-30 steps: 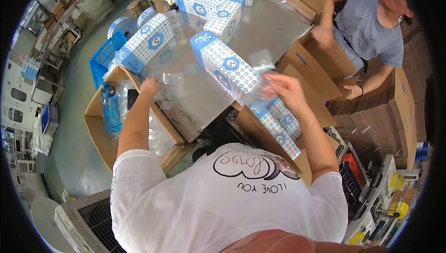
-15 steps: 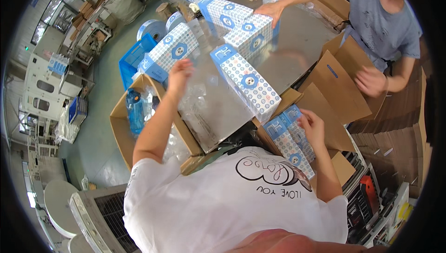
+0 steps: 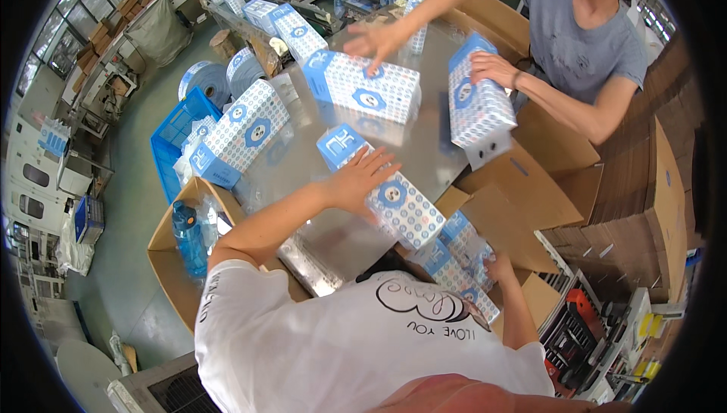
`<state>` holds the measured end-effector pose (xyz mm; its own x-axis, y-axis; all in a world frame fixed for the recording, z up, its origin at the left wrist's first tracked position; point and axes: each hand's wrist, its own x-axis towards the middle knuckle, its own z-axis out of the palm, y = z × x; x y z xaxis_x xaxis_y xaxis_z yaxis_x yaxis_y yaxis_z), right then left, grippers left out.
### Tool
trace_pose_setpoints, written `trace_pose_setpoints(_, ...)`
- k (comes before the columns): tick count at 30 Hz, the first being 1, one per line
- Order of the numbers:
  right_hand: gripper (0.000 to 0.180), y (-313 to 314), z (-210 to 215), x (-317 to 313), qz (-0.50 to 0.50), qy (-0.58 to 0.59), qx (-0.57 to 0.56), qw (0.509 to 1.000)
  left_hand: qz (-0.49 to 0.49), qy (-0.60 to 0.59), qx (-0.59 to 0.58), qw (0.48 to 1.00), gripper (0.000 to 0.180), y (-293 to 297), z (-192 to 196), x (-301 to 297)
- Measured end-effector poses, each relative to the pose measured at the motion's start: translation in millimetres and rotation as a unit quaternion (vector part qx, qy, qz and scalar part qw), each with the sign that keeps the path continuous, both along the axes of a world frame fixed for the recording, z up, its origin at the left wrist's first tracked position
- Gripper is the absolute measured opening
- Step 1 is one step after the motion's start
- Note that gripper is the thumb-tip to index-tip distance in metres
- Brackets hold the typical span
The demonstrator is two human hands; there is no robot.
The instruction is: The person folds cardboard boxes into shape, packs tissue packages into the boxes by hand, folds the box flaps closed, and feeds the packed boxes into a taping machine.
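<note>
My left hand lies with fingers spread on a long white-and-blue printed pack, which slants across the near part of the metal table. Nothing is gripped by that hand. My right hand is down at an open cardboard box, against the side of similar packs set close together inside it. Its fingers are bent and partly hidden, so I cannot tell whether they hold a pack.
Across the table a co-worker holds one pack and touches another. More packs stand on the left. Beside my left arm, a carton holds a blue bottle. Flattened cartons are stacked at right.
My left hand has come right and down onto the near pack. My right hand has moved lower along the boxed packs. The co-worker has lifted a pack toward the open box.
</note>
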<state>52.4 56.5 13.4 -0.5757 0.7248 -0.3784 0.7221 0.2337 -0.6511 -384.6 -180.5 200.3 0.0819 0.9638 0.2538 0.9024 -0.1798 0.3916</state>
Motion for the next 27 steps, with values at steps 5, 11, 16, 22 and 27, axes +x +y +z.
trace_pose_setpoints(5,0.016,-8.6,79.5,-109.1,-0.002,0.168,-0.047,0.985,-0.11,0.1,-0.078,0.986,0.091,30.1,-24.3,-32.4)
trace_pose_setpoints(11,0.016,-55.2,253.6,-304.6,0.139,0.342,0.075,0.926,0.076,-0.01,0.037,0.996,0.073,-29.1,6.7,-58.5)
trace_pose_setpoints(16,0.019,-59.0,240.6,-459.2,0.176,0.398,-0.008,0.9,0.439,-0.263,0.207,0.834,0.078,-136.7,25.1,-104.2)
trace_pose_setpoints(22,0.08,-67.0,166.5,-608.2,0.257,0.107,0.295,0.914,0.263,-0.732,0.393,0.49,0.07,-166.3,8.7,-102.8)
trace_pose_setpoints(27,0.1,-69.9,139.1,-561.3,0.278,-0.021,0.28,0.919,0.148,-0.863,0.374,0.305,0.057,-147.6,20.6,-113.3)
